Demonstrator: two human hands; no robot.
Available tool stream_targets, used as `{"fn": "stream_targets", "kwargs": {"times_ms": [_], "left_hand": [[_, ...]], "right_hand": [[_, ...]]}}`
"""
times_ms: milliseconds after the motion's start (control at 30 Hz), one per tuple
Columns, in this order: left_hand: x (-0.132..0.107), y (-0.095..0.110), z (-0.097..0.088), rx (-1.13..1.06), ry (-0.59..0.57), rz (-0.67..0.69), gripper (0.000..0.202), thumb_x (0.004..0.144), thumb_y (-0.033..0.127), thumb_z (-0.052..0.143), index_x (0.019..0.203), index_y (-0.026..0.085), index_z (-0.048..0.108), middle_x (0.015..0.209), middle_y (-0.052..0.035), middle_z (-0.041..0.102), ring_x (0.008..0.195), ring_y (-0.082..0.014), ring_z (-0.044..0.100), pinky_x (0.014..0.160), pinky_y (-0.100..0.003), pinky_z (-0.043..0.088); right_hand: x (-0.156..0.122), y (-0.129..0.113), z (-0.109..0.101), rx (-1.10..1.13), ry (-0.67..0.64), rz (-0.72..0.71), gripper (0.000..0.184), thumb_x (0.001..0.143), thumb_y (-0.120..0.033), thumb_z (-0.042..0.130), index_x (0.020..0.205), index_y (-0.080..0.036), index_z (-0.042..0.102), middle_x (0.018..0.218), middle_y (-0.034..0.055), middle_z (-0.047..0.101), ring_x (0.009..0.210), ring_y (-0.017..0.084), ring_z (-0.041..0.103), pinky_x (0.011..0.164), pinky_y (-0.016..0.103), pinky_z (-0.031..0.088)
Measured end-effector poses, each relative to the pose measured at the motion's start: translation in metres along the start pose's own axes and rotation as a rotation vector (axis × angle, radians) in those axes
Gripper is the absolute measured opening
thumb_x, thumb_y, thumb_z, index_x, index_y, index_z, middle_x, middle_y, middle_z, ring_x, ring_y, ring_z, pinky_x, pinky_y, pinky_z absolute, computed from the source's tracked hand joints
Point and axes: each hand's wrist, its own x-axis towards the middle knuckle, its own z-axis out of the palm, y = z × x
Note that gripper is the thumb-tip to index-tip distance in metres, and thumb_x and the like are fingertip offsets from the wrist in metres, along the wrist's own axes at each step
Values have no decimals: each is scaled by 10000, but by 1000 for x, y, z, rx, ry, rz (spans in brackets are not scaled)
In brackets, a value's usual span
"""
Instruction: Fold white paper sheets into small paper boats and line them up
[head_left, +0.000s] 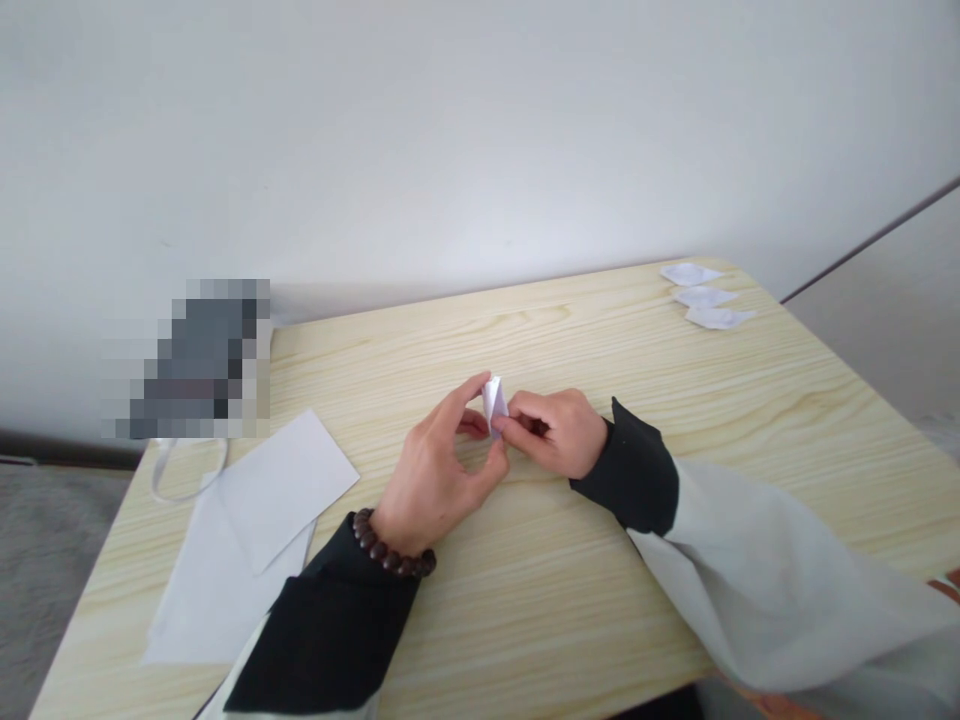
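Observation:
A small piece of folded white paper (495, 402) stands upright between my two hands, above the middle of the table. My left hand (442, 465) grips it from the left, with the index finger at its top edge and the thumb at its lower end. From the right, my right hand (555, 430) pinches its lower right side between thumb and curled index finger. The right hand's other fingers are folded in and partly hidden. A dark bead bracelet (390, 550) circles my left wrist.
Sheets of white paper (289, 490) lie overlapping at the left of the wooden table (480, 620). Behind them are a blurred dark object (199, 360) and a white cable (157, 475). Three folded white paper pieces (705, 297) lie near the far right corner. A wall (450, 150) borders the back edge.

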Motion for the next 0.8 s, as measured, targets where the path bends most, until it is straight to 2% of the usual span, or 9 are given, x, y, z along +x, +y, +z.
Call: {"fn": "stream_targets", "kwargs": {"times_ms": [133, 333, 433, 500, 600, 700, 800], "left_hand": [[1, -2, 3, -86, 21, -38, 436, 791, 201, 541, 1218, 157, 468, 1090, -91, 643, 870, -176, 654, 814, -317, 520], [2, -5, 7, -195, 126, -190, 199, 814, 236, 529, 1007, 186, 528, 907, -49, 689, 779, -172, 671, 653, -265, 527], [3, -7, 7, -194, 149, -209, 216, 800, 223, 555, 1013, 191, 549, 926, -46, 701, 782, -171, 669, 691, -280, 524], [3, -8, 7, -205, 160, -205, 253, 778, 181, 563, 1031, 189, 565, 964, -53, 701, 835, -179, 667, 739, -291, 521], [3, -10, 7, -281, 162, -217, 309, 764, 166, 573, 1073, 175, 570, 996, -71, 692, 880, -192, 664, 731, -286, 520], [4, -10, 5, -445, 135, -255, 360, 758, 195, 620, 1108, 156, 550, 1061, -90, 670, 881, -186, 660, 714, -272, 521], [6, -11, 1, -675, 64, -264, 403, 741, 201, 675, 1120, 147, 550, 1139, -97, 653, 993, -191, 630, 835, -282, 499]], "right_hand": [[0, 0, -1, -2, 5, -54, 299, 882, -306, 484, 616, -174, 515, 473, -50, 492, 403, 51, 410, 444, 194, 253], [0, -7, 3, -155, 170, -11, 207, 803, -230, 517, 601, -182, 503, 458, -48, 514, 416, 69, 458, 465, 197, 285], [0, -9, 5, -100, 140, 86, 56, 790, -246, 532, 780, -191, 533, 508, -63, 544, 422, 73, 481, 467, 185, 309], [0, -10, 6, -21, 110, 116, 107, 784, -204, 517, 891, -195, 520, 536, -75, 547, 418, 65, 475, 466, 173, 324], [0, -9, 6, 71, 113, 97, 167, 779, -125, 471, 924, -200, 503, 530, -84, 515, 415, 58, 461, 463, 161, 339], [-1, -8, 5, 186, 114, 108, 161, 806, -115, 462, 936, -203, 498, 537, -77, 528, 421, 60, 493, 456, 158, 368], [-2, -5, 3, 327, 100, 148, 125, 853, -149, 460, 957, -205, 499, 578, -62, 577, 412, 58, 541, 425, 150, 399]]}}
